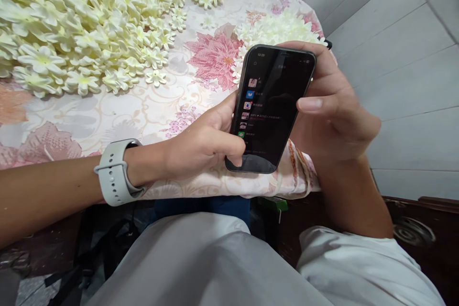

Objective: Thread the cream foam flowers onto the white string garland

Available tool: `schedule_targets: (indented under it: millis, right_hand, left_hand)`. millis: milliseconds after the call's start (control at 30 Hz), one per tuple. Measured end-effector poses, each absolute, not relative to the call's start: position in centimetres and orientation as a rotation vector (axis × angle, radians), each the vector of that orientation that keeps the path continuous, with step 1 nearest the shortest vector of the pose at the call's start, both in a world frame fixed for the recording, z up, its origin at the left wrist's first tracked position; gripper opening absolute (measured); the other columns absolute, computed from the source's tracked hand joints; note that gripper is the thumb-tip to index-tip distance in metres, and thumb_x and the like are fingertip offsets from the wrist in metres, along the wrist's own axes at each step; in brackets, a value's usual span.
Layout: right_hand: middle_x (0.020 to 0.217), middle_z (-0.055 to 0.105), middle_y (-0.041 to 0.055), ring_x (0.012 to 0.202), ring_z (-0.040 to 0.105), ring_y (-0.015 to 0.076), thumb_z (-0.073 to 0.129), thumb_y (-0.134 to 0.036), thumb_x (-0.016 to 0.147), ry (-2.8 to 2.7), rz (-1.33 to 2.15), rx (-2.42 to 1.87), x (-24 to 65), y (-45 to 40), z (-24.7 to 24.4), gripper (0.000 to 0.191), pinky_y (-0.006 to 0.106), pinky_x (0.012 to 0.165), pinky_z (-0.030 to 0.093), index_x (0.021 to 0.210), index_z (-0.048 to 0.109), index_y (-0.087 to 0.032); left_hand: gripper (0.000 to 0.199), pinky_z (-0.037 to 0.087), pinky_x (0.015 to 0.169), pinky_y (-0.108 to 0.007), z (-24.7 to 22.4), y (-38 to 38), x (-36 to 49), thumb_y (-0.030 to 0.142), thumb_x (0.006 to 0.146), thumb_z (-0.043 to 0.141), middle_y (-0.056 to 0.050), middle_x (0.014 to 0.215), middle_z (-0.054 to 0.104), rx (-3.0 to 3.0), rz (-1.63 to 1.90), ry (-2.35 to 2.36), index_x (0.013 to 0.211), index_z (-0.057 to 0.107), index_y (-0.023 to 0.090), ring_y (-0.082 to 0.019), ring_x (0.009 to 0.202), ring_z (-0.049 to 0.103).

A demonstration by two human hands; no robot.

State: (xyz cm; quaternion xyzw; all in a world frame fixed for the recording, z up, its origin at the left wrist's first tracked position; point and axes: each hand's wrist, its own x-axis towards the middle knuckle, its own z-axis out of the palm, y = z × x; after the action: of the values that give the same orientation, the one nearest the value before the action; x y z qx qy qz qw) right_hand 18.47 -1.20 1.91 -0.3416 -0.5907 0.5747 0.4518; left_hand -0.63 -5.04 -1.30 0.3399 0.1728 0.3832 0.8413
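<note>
Holding the phone (268,114) between your two hands, you have its dark, lit screen turned up towards you, over the near edge of the table. Your left hand (208,141) is closed on the lower left side, its thumb lying over the bottom corner of the glass. Your right hand (333,110) curls behind the upper right side, its thumb at the right edge (whether it presses there or grips firmly, I cannot tell). The phone's long axis runs away from your body, its top leaning to your right; neither hand is clearly nearer.

Your left wrist wears a pale watch (118,172). Beyond your hands spreads a flowered tablecloth (150,110). A big heap of pale yellow flowers (89,24) covers its far left, well apart from the phone; a smaller pile of white flowers (276,28) lies just past the phone's top, partly hidden. A tiled wall (394,86) stands to your right.
</note>
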Motion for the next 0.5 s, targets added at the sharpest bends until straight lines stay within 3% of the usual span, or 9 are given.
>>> schedule_targets:
  millis: [333, 500]
  right_hand:
    - [0.125, 0.075, -0.0037, 0.114, 0.072, 0.0254, 0.095, -0.024, 0.064, -1.621, 1.295, -0.836, 19.38, -1.07, 0.95, 0.066, 0.042, 0.094, 0.07, 0.124, 0.076, -0.041]
    - [0.107, 0.078, -0.0073, 0.096, 0.07, 0.0182, 0.083, -0.015, 0.07, -1.531, 1.309, -0.867, 19.0, -1.11, 1.12, 0.052, 0.032, 0.083, 0.067, 0.116, 0.079, -0.038]
  left_hand:
    - [0.063, 0.043, 0.067, -0.028, -1.41, -5.1, -0.53, 0.006, 0.057, 0.069, 0.006, 0.084, 0.064, 0.66, 0.819, 0.368, 0.117, 0.058, 0.024, -0.012, 0.075, 0.056]
    - [0.064, 0.044, 0.069, -0.029, -1.3, -5.11, -0.62, 0.006, 0.058, 0.068, 0.005, 0.088, 0.066, 0.657, 0.807, 0.385, 0.119, 0.059, 0.025, -0.013, 0.08, 0.059]
